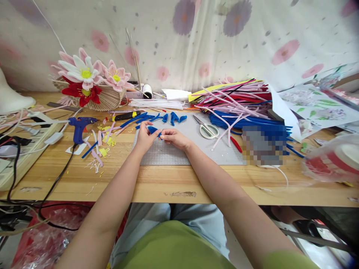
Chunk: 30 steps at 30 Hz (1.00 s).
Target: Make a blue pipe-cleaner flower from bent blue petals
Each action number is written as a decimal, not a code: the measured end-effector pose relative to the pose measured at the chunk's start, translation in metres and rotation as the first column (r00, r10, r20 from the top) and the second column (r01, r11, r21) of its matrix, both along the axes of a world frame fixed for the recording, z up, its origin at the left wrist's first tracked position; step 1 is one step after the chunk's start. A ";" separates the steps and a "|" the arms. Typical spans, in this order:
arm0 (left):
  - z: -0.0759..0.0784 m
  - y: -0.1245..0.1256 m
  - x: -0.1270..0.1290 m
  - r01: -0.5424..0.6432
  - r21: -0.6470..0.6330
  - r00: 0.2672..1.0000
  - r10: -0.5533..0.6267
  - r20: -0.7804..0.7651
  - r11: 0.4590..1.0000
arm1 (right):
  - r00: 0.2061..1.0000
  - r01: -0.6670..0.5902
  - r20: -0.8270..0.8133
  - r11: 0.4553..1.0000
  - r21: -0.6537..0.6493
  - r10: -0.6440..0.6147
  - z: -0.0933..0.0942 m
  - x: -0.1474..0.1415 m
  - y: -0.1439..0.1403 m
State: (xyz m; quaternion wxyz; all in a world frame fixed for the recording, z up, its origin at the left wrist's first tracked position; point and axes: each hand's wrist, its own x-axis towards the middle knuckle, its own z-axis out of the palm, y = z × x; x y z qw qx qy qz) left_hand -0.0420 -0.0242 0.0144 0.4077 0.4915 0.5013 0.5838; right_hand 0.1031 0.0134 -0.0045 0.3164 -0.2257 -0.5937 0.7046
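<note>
From my remote post, the head view gives me a blue piece (pixel 152 130), fuzzy and pointed, held just above the near-left part of a flat grey gridded mat (pixel 168 156). The left hand (pixel 145 136) has its fingers clamped on the piece's body; the right hand (pixel 174 137) has its fingers pinched together on its right-hand end. The worktop (pixel 112 186) is pale grained wood, scattered at left with pink and yellow scraps (pixel 103 151). Fuzzy blue stems (pixel 249 122) lie bundled at right, below a heap (pixel 238 98) of pink, red and black ones; slim white stems (pixel 157 104) lie behind the mat. Plush flowers (pixel 85 73) with pointed petals rest against a ribbed, tan straw fan (pixel 108 101). Of containers, I see a filmy clear bag (pixel 312 149) at far right around something red and white. I count one pair of scissors (pixel 206 129) with pale handles, one blue glue gun (pixel 81 126), and one white and one red bloom; the small blue petals (pixel 174 118) at the mat's far edge overlap, and I cannot tell whether they number three or four.
</note>
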 end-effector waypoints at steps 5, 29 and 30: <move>-0.007 0.001 -0.004 0.032 -0.042 0.999 -0.031 0.022 0.999 | 0.996 -0.069 0.054 0.997 0.015 0.069 0.007 0.003 -0.002; -0.007 -0.001 0.007 0.035 -0.079 0.991 -0.024 0.134 0.996 | 0.992 0.109 0.058 0.988 0.112 -0.116 0.006 0.001 -0.001; -0.007 -0.001 0.006 0.028 -0.080 0.989 -0.016 0.150 0.996 | 0.991 0.116 0.053 0.987 0.109 -0.122 0.007 0.001 -0.001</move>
